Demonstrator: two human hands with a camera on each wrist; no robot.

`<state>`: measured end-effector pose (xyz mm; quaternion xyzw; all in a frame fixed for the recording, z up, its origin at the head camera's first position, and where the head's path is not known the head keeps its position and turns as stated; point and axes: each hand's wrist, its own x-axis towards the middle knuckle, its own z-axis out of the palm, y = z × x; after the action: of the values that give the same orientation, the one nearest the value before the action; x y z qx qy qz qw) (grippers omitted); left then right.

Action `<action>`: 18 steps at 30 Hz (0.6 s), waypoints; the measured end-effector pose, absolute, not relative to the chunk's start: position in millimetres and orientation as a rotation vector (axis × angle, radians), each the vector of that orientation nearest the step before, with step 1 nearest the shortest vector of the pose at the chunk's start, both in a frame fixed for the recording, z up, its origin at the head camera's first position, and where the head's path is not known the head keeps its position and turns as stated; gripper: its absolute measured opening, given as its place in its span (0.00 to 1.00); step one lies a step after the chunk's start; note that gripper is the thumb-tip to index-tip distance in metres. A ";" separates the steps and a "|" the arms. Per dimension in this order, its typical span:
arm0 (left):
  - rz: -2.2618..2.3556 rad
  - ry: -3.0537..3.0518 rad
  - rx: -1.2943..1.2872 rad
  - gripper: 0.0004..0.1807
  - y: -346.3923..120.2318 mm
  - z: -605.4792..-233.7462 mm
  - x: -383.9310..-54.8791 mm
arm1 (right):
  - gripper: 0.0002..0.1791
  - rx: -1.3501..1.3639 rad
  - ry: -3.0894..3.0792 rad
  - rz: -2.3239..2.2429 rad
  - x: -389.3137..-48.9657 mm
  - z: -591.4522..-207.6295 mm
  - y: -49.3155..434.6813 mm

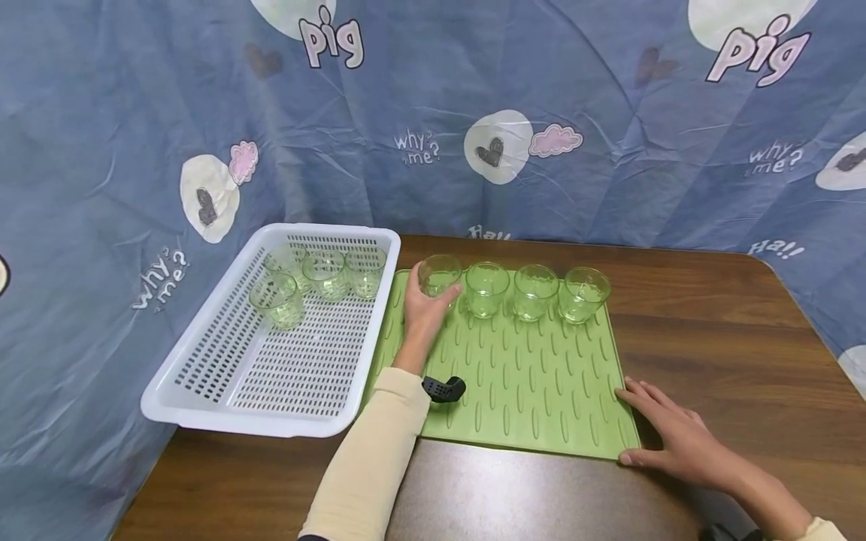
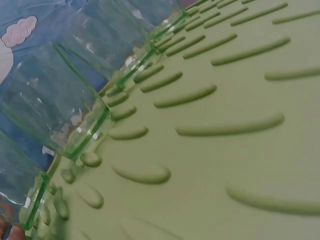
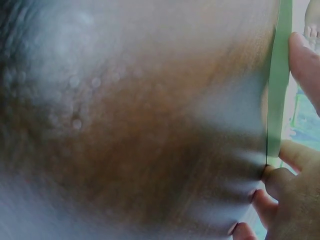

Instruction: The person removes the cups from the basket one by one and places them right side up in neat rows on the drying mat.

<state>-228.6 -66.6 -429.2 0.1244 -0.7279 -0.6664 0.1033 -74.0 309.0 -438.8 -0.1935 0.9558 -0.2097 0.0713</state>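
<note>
My left hand (image 1: 421, 315) grips a clear green glass (image 1: 441, 272) at the left end of a row on the green drying mat (image 1: 507, 406). Thumb and fingers lie on opposite sides of it. To its right stand more upright glasses, among them a middle glass (image 1: 486, 290) and the end glass (image 1: 583, 294). Only a fingertip (image 2: 15, 233) shows at the lower left corner of the left wrist view, against a glass (image 2: 17, 185). With fingers spread, my right hand (image 1: 679, 439) touches the mat's right edge near its front corner; the right wrist view shows these fingers (image 3: 300, 155) at that edge.
A white perforated basket (image 1: 253, 421) stands left of the mat, with several similar glasses (image 1: 277, 300) toward its back. Both basket and mat sit on a brown wooden table (image 1: 704, 315). Behind the table hangs a blue printed cloth (image 1: 406, 195).
</note>
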 end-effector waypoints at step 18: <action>-1.931 -2.240 0.278 0.50 -73.9 -438.1 -232.4 | 0.52 -0.569 2.867 -0.642 -74.3 -437.5 308.5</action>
<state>-232.4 -73.9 -438.1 0.0931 -0.7514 -0.6477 0.0854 -74.3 308.5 -437.5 -0.1898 0.9553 -0.2139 0.0744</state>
